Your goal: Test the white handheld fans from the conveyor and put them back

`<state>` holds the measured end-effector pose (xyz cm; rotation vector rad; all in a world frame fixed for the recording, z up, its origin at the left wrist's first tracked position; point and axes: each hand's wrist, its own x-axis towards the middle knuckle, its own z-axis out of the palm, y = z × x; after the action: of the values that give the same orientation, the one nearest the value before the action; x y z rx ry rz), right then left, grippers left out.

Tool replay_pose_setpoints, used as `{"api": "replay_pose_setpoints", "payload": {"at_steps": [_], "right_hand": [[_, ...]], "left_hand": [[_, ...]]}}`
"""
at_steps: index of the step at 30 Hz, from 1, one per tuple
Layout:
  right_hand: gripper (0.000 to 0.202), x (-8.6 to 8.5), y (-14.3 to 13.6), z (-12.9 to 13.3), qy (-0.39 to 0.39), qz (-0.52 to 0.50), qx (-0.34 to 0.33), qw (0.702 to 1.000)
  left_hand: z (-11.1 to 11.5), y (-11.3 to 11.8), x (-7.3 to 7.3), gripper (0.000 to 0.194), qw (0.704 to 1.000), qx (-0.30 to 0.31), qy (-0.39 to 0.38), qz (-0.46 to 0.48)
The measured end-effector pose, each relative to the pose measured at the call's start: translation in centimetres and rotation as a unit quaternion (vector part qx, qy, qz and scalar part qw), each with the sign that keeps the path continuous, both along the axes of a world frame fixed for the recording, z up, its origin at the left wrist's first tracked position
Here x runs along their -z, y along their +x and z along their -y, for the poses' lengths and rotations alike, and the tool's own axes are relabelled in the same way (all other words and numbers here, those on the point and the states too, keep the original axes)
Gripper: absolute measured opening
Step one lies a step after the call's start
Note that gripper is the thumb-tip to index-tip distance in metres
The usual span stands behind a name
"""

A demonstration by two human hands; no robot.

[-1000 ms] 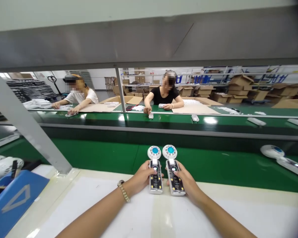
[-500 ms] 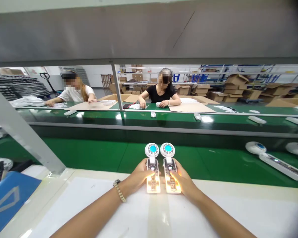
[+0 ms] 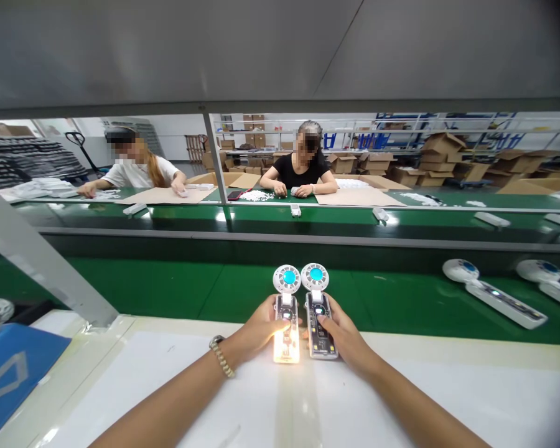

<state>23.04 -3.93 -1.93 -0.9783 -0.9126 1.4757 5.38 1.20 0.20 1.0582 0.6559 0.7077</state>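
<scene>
My left hand (image 3: 264, 323) is closed around a small device (image 3: 287, 342) with a round white head and blue centre; its body glows yellow-orange. My right hand (image 3: 341, 326) grips a matching device (image 3: 320, 336), whose clear body shows dark circuitry and only small lights. Each thumb rests on the front of its device. The two devices stand side by side, heads up and slightly apart, above the front edge of the white table (image 3: 168, 373).
Beyond the table runs a green belt (image 3: 168, 286) with similar devices (image 3: 506, 302) lying at the right. A slanted grey post (image 3: 51, 261) and blue folder (image 3: 18, 373) are at the left. Two people work across a farther belt carrying white parts. A grey shelf (image 3: 261, 56) hangs overhead.
The bright glow in the right-hand device has gone out, while the left one stays lit. Devices on the near belt have shifted left, and parts on the far belt slightly right.
</scene>
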Motion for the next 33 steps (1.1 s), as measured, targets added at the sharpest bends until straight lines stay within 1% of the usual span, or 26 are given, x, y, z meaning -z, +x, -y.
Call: {"api": "replay_pose_setpoints", "payload": {"at_steps": [3, 6, 11, 14, 21, 28, 33], "right_hand": [[0.067, -0.1, 0.0, 0.1, -0.008, 0.007, 0.005, 1.000], [0.065, -0.3, -0.1, 0.2, -0.005, 0.009, 0.000, 1.000], [0.064, -0.5, -0.1, 0.4, -0.004, 0.011, -0.003, 1.000], [0.063, -0.5, -0.1, 0.3, 0.001, 0.008, -0.009, 1.000], [0.060, -0.4, -0.1, 0.1, 0.030, 0.020, -0.013, 0.999], [0.065, 0.1, 0.2, 0.0, 0.079, 0.027, -0.025, 0.996], [0.068, 0.7, 0.1, -0.1, 0.076, 0.022, -0.015, 0.997]], "left_hand": [[0.0, 0.1, -0.1, 0.048, 1.000, -0.002, 0.003, 0.004], [0.0, 0.1, -0.1, 0.048, 1.000, 0.000, 0.004, 0.001], [-0.5, -0.2, 1.0, 0.047, 1.000, 0.008, 0.012, 0.023], [-0.6, -0.2, 1.3, 0.049, 1.000, 0.011, 0.007, 0.021], [-0.4, 0.0, 0.9, 0.050, 1.000, -0.008, -0.005, 0.016], [-0.4, -0.1, 1.1, 0.059, 1.000, 0.020, -0.008, 0.019], [-0.5, -0.3, 1.0, 0.057, 0.999, 0.030, -0.009, 0.026]]}}
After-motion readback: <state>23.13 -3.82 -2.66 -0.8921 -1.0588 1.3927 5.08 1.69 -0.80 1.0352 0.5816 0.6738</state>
